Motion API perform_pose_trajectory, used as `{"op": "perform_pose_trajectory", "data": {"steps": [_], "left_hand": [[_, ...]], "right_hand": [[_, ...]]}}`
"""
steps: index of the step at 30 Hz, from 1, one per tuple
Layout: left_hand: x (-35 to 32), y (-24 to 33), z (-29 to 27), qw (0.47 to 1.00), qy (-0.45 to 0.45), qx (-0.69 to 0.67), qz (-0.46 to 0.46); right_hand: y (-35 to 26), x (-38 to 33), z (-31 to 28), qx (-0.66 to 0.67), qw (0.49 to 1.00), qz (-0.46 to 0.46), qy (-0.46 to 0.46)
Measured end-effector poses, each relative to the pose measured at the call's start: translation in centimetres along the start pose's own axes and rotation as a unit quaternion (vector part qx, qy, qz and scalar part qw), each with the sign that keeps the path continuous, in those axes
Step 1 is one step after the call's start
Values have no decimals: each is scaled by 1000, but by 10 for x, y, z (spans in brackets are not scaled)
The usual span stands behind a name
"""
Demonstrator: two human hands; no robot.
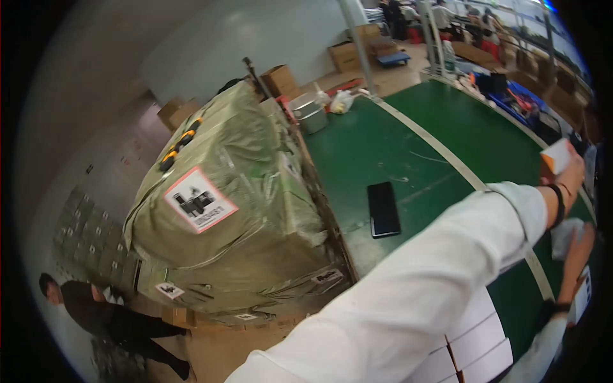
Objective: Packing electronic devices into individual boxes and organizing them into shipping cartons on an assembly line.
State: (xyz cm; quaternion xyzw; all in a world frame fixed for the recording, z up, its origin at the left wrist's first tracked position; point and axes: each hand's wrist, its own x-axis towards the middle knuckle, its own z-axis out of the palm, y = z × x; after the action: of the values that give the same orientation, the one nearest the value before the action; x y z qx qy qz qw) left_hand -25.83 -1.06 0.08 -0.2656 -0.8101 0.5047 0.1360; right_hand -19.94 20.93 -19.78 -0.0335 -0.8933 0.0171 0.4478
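Box (557, 156), white and orange, gripped in left hand (575, 168) near edge of green table (345, 159). Cannot tell if right hand (579, 249) open or closed, beside blurry white thing (563, 239). Black phone (384, 209) flat on table.

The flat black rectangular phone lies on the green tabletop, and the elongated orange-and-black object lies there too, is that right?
Not quite: the elongated orange-and-black object lies atop the pile wrapped in olive-green covering, as the head view shows. The flat black rectangular phone does lie on the green tabletop.
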Motion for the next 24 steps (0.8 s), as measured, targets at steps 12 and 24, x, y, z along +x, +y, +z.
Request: {"op": "perform_pose_trajectory", "data": {"steps": [12, 24], "left_hand": [[-77, 8, -13, 891, 331, -291, -108], [-35, 71, -12, 882, -9, -456, 118]], "right_hand": [[-8, -59, -103, 3, 990, 23, -141], [-25, -7, -251, 177, 962, 186, 92]]}}
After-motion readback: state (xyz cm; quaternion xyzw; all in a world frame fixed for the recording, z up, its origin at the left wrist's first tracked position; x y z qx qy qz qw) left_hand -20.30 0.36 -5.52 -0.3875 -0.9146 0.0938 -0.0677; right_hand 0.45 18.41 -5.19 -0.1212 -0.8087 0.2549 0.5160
